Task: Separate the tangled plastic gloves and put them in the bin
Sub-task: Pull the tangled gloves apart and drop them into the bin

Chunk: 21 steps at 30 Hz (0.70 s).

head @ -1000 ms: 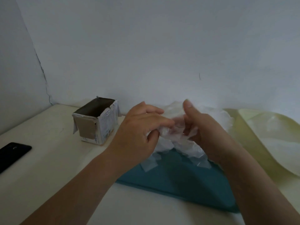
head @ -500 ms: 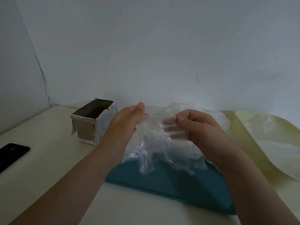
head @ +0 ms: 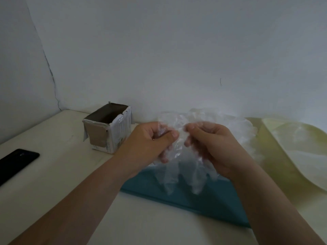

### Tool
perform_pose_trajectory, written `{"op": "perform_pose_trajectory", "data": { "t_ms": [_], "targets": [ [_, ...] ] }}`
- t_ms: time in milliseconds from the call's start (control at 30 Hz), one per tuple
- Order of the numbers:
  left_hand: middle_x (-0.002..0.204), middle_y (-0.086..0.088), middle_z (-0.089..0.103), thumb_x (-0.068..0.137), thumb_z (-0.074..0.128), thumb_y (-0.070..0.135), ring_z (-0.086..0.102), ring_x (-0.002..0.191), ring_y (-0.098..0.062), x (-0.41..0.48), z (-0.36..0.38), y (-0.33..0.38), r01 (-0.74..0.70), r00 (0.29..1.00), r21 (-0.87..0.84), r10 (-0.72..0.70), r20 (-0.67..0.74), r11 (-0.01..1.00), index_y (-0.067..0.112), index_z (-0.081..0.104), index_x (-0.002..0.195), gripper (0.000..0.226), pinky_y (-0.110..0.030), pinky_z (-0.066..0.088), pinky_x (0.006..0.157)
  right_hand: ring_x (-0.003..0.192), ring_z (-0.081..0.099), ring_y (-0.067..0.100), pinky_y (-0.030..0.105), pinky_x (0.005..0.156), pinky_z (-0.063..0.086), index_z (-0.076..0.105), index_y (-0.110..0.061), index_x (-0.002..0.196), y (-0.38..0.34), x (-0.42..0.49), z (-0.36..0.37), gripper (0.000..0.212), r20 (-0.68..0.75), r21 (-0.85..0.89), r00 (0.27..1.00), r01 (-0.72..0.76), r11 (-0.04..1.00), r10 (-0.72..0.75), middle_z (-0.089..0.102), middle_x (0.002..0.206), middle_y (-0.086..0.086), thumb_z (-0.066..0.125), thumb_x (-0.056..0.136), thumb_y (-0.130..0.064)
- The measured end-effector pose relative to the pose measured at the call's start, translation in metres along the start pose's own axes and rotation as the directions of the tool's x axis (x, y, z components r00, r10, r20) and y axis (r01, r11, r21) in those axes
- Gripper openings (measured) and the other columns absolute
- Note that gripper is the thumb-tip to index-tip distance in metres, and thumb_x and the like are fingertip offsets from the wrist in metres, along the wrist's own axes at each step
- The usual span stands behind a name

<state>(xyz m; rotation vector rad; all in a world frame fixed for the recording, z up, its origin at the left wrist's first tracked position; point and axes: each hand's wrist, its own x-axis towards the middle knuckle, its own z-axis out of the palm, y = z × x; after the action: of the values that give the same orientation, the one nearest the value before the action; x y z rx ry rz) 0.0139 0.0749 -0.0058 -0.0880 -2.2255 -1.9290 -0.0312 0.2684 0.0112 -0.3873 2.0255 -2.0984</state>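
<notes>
Above the teal flat mat (head: 203, 200), we pinch the crumpled clear plastic gloves (head: 178, 167) in our left hand (head: 150, 140) and right hand (head: 214, 144), fingers curled, to tease one loose; the small open cardboard bin (head: 108, 131) waits left.

The bin (head: 108, 131) left of the gloves (head: 178, 172), mat (head: 212, 202) beneath them, phone (head: 16, 163) far left on the table (head: 53, 184).

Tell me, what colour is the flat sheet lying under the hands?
The sheet is teal, a dark blue-green. The head view, the only one, shows it.
</notes>
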Motion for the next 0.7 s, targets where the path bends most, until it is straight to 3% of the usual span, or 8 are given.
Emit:
{"op": "perform_pose_trajectory", "data": {
  "t_ms": [133,200,300,433,500,567,633,700],
  "targets": [
    [0.06,-0.002,0.063,0.096,0.075,0.033,0.05,0.048,-0.012,0.006,-0.017,-0.003,0.035,0.999,0.144,-0.036,0.01,0.989,0.026,0.079,0.093,0.008,-0.025,0.043,0.043,0.043,0.055,0.011,0.019,0.044,0.046,0.074,-0.003,0.09,0.0,0.0,0.008,0.017,-0.198,0.101,0.98,0.04,0.994,-0.019,0.062,0.051,0.0,0.066,0.099,-0.015],
    [0.064,-0.007,0.067,0.095,0.076,0.031,0.052,0.05,-0.013,0.011,-0.033,-0.004,0.045,0.999,0.181,-0.046,-0.001,0.982,0.026,0.08,0.093,0.007,-0.025,0.044,0.044,0.034,0.045,0.004,0.014,0.037,0.037,0.073,-0.003,0.09,-0.002,0.001,0.004,0.021,-0.27,0.083,0.962,0.058,0.995,-0.033,0.051,0.043,-0.008,0.065,0.101,-0.019],
    [0.066,-0.004,0.071,0.096,0.075,0.03,0.057,0.055,-0.012,0.019,-0.055,-0.013,0.054,0.994,0.326,-0.02,-0.106,0.944,0.025,0.08,0.09,0.009,-0.028,0.05,0.052,0.036,0.032,0.008,0.016,0.038,0.027,0.077,-0.012,0.09,0.0,0.006,-0.006,0.023,-0.343,-0.02,0.933,0.107,0.994,-0.107,0.04,0.045,-0.007,0.067,0.099,-0.03],
    [0.078,0.013,0.071,0.093,0.069,0.054,0.065,0.075,-0.005,0.022,-0.058,-0.021,0.1,0.985,0.678,0.023,-0.17,0.728,0.031,0.075,0.092,0.024,-0.028,0.052,0.072,0.039,0.032,0.008,0.017,0.04,0.027,0.079,-0.012,0.092,0.0,0.003,-0.008,0.024,-0.131,-0.189,0.983,0.101,0.977,-0.127,0.043,0.047,-0.004,0.068,0.098,-0.032],
    [0.091,0.009,0.069,0.093,0.056,0.07,0.064,0.088,-0.011,0.02,-0.046,-0.025,0.144,0.989,0.838,-0.069,-0.127,0.526,0.027,0.071,0.103,0.047,-0.035,0.055,0.086,0.04,0.034,0.01,0.018,0.041,0.027,0.08,-0.013,0.093,0.003,0.001,-0.005,0.022,-0.043,-0.245,0.991,0.112,0.963,-0.127,0.044,0.049,-0.001,0.067,0.098,-0.03],
    [0.088,0.002,0.06,0.097,0.046,0.072,0.059,0.088,-0.018,0.016,-0.034,-0.032,0.143,0.984,0.931,-0.146,-0.099,0.336,0.02,0.066,0.099,0.056,-0.037,0.05,0.085,0.041,0.034,0.01,0.018,0.042,0.028,0.081,-0.016,0.093,0.007,0.0,-0.002,0.02,-0.009,-0.311,0.992,0.115,0.944,-0.124,0.044,0.05,0.001,0.067,0.099,-0.029],
    [0.076,0.001,0.053,0.101,0.05,0.059,0.055,0.077,-0.018,0.014,-0.027,-0.038,0.145,0.98,0.916,-0.185,-0.079,0.373,0.017,0.054,0.075,0.049,-0.034,0.042,0.074,0.041,0.035,0.01,0.018,0.042,0.029,0.08,-0.017,0.092,0.007,0.0,0.001,0.018,0.012,-0.34,0.993,0.111,0.934,-0.113,0.044,0.05,0.001,0.067,0.099,-0.028],
    [0.068,0.0,0.051,0.101,0.056,0.045,0.052,0.065,-0.016,0.011,-0.025,-0.041,0.143,0.977,0.88,-0.204,-0.054,0.453,0.02,0.047,0.063,0.046,-0.032,0.038,0.065,0.04,0.036,0.01,0.019,0.04,0.03,0.08,-0.015,0.092,0.008,0.0,0.001,0.018,0.029,-0.365,0.994,0.109,0.924,-0.106,0.046,0.049,0.001,0.067,0.099,-0.027]
  ]
}}
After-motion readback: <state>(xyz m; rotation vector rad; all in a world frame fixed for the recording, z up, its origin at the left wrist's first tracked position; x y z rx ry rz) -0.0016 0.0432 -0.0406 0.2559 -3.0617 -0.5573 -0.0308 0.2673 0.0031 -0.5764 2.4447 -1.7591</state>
